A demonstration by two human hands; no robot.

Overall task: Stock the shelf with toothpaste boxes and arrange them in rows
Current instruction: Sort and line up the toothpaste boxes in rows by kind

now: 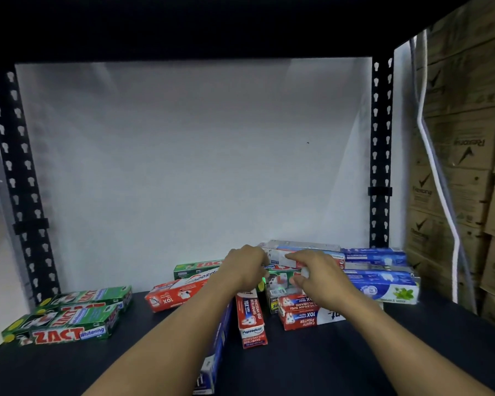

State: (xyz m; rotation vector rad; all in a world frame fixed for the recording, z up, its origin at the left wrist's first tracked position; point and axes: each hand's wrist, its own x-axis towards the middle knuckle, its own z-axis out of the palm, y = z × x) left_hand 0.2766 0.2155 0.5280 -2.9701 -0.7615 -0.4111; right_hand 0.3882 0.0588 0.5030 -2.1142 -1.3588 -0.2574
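A loose pile of toothpaste boxes lies on the dark shelf board. My left hand and my right hand both reach into the pile and grip a white and red box on top of it. Red Pepsodent boxes lie below my hands, and one more red box sits to the left. Blue boxes are stacked at the right. Green Zact boxes sit in a tidy group at the shelf's left end. A blue box lies under my left forearm.
Black perforated uprights frame the bay, with a white back wall behind. Stacked brown cartons and a white cable stand to the right of the rack. The shelf above is dark.
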